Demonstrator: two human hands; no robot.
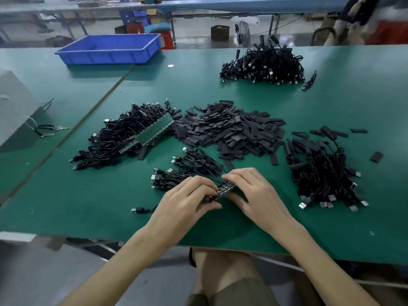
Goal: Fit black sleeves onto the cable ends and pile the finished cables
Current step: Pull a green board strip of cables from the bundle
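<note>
At lower centre of the frame, the left hand [191,196] and right hand [254,193] both pinch a board strip [223,189] over the tabletop [88,206], black sleeves [231,131] heaped behind at mid-frame; uneven twisting could tear an attached cable [194,161] loose.

- The light on your green counter [220,221] is even, soft and comes from overhead; it is bright, with no hard glare.
- Shadows stay faint: a diffuse dark patch lies on the counter under your left grip [187,195] and right grip [254,193], and another lies beside the blue bin [110,49] at the far left corner.
- The sleeve pile [231,129] and the far cable heap [262,65] swallow light, so their detail merges into black.
- The board strip [223,189] that you pinch looks dark and slightly smeared.
- Wide-angle distortion bends the counter's edges and stretches your forearms.
- Beyond the far edge, everything is hazy and washed out.
</note>
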